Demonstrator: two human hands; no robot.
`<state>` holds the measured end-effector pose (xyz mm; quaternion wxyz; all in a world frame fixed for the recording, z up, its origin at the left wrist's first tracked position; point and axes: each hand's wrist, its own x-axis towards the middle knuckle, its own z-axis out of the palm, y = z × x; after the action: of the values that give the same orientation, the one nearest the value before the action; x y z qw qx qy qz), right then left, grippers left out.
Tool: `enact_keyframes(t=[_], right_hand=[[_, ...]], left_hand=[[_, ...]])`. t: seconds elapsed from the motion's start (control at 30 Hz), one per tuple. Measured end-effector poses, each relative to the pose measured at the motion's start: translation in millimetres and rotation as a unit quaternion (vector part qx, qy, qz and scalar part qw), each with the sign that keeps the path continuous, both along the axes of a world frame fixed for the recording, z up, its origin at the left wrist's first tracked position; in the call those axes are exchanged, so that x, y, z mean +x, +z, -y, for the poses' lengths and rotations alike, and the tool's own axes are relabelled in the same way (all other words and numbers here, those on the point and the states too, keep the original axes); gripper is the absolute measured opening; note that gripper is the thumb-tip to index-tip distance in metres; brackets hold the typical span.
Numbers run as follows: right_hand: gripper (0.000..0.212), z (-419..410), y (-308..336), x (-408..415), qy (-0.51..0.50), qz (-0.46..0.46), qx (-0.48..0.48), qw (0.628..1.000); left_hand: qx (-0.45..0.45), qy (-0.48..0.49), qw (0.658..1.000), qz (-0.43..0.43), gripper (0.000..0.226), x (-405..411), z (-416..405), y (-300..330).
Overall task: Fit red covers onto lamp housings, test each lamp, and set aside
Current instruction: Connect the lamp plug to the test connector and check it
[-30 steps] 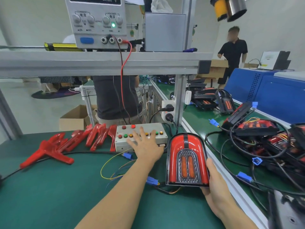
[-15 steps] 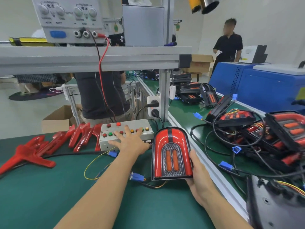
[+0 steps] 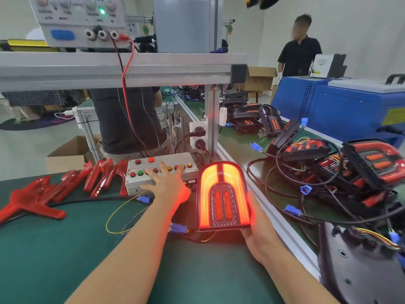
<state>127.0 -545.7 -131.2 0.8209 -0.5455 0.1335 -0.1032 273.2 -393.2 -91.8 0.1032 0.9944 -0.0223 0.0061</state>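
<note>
Now lit — arched glossy lamp (image 3: pixel 223 197), right hand (image 3: pixel 259 229) gripping; left hand (image 3: pixel 168 185) fingers spread on button box (image 3: pixel 161 172).

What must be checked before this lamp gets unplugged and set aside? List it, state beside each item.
1. Lamp outer red band lit: ok.
2. Two inner orange strips lit: cannot tell.
3. Red cover seated all round: cannot tell.
4. Right hand holds the lamp's lower right edge: ok.
5. Left hand fingers on the button box: ok.
6. Blue connector beside the lamp mated: cannot tell.
</note>
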Motion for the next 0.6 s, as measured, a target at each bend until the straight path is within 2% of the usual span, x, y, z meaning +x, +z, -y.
enact_keyframes(t=[0.47, 0.6], right_hand=[[0.046, -1.1, 2.1, -1.7, 0.008, 0.007, 0.001, 1.0], [0.042, 0.6, 1.9, -1.6, 0.009, -0.012, -0.005, 1.0]], left_hand=[[0.012, 0.006, 1.0, -0.005, 0.079, 2.0, -0.3, -0.9], [0.055, -0.021, 0.998, 0.027, 0.074, 3.2, -4.6, 3.3]])
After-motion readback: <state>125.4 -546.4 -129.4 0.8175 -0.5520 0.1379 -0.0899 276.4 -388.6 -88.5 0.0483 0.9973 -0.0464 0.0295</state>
